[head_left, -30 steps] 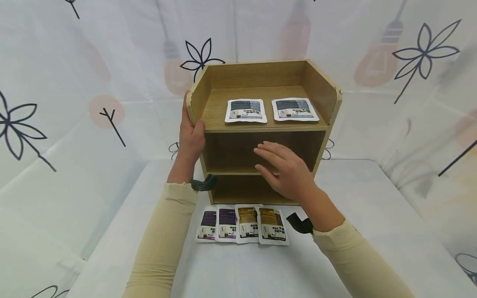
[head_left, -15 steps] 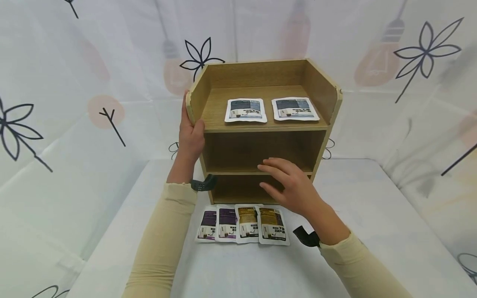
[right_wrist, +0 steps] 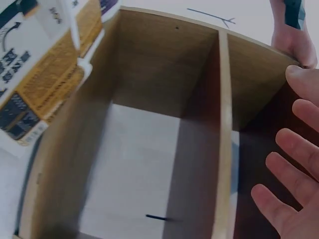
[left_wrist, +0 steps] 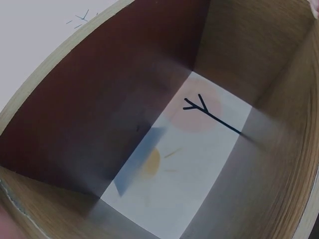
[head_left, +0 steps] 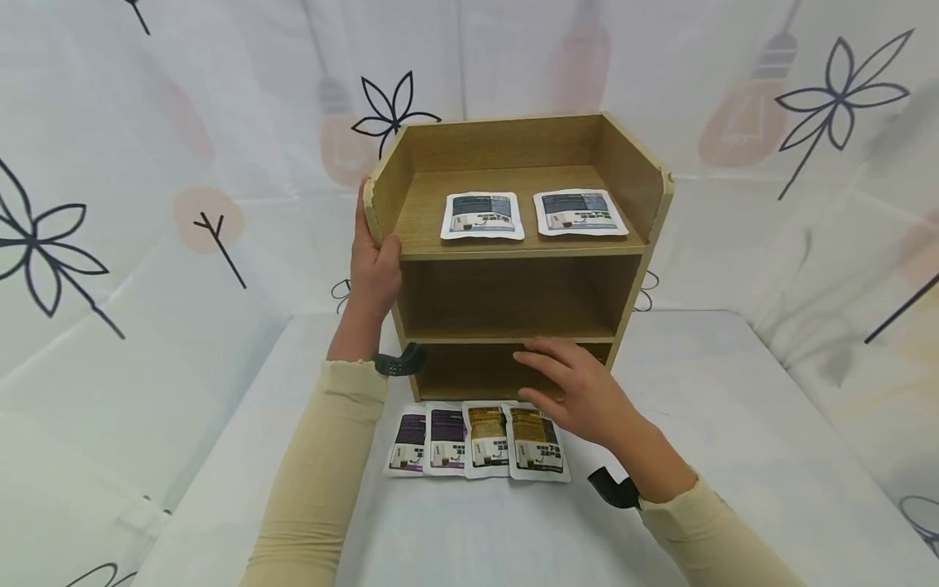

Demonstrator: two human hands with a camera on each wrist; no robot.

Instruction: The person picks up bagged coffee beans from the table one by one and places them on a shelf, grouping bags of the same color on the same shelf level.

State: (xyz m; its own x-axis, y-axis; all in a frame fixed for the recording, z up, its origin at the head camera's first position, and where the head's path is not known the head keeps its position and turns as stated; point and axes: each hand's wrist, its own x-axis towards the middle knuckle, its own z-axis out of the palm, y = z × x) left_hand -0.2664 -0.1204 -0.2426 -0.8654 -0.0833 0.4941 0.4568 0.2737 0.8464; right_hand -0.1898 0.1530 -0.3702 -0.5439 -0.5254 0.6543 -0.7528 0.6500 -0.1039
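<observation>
Item: wooden shelf unit point(head_left: 513, 244), on the table point(head_left: 734, 424). Our left hand point(head_left: 374, 265) gripped its upper-left edge. Our right hand point(head_left: 579, 391), fingers spread and holding nothing, hovered apparently just above the gold packets point(head_left: 513, 440). Risk: brushing them askew, we judged.

A: The shelf unit point(head_left: 513, 244) looks like matt wood-grain board, light oak in tone, with pale banded edges.

B: And the packets point(head_left: 477, 440) at the table's near edge?

A: Smooth printed film, faintly glossy; the two pouches point(head_left: 531, 214) on the top shelf likewise, perhaps plastic. The table cover point(head_left: 734, 424) and the backdrop point(head_left: 183, 163) are soft matt cloth.
</observation>
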